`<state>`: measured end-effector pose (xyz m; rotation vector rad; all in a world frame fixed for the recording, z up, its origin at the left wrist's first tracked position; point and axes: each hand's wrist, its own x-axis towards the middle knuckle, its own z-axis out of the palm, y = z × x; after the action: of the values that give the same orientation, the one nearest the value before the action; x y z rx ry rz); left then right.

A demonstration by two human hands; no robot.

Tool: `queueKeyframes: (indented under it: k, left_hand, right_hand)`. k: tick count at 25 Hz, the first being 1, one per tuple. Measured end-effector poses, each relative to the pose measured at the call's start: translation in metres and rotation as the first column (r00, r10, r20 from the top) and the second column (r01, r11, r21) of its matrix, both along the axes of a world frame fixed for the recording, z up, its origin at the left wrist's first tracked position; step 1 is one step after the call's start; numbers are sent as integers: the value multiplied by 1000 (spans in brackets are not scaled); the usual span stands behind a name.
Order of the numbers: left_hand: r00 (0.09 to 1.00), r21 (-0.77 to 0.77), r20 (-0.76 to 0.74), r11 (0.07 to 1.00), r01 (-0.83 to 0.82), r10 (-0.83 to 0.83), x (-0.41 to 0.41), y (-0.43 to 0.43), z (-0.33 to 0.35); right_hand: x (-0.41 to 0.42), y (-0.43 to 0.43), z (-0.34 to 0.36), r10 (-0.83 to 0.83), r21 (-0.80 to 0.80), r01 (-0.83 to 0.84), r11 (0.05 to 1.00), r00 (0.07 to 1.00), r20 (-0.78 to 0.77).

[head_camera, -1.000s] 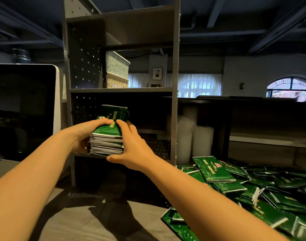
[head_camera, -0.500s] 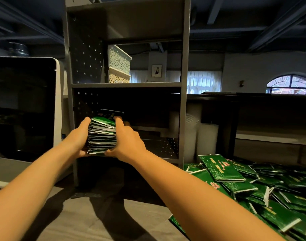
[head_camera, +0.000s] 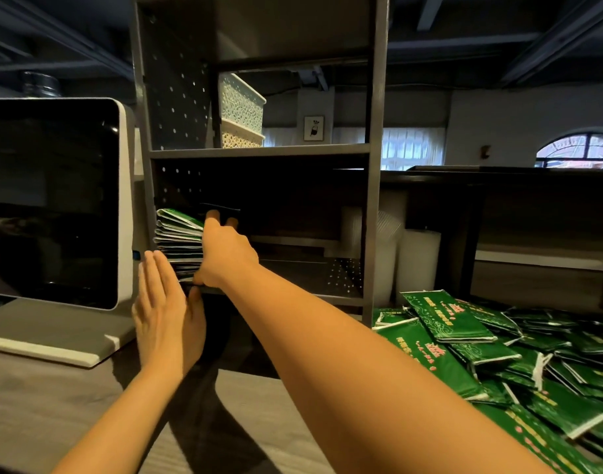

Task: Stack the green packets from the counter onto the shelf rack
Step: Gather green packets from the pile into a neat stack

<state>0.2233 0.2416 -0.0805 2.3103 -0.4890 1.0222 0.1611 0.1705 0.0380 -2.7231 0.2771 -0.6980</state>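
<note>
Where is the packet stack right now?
Head view, left of centre: the stack sits at the left end of the lower shelf, the right hand gripping its right side, the open left hand just below.

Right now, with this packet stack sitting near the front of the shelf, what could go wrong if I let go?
1. The stack looks fanned and uneven, close to the shelf front; it may slump or slide off once the right hand releases.
2. The left hand is flat in front, gripping nothing, so it may not catch a spill.
3. Pulling back could brush the loose packets on the counter.
</note>
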Motion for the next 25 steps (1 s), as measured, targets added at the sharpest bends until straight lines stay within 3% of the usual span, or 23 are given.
queueKeyframes:
  k: [4,11,16,19,25]
  left_hand:
    - [1000,170,-20,985,12,-9,11,7,-5]
    - [981,-38,-131,990,136,-140,-16,2,15]
    - [952,-24,-90,957,290,-291,-69,5,36]
    - [888,37,-124,892,450,-443,-107,3,42]
    - [757,247,-204,716,653,-620,-185,-27,60]
  right_hand:
    - [4,3,5,5,33,-3,999,998,-56]
    - [-19,-5,17,24,83,-17,996,996,-87]
    - [-68,-21,13,100,-100,-102,990,995,-30]
    - [-119,-38,11,154,-182,-148,972,988,22]
    - [-226,-86,4,-46,-410,-3,912,993,-109]
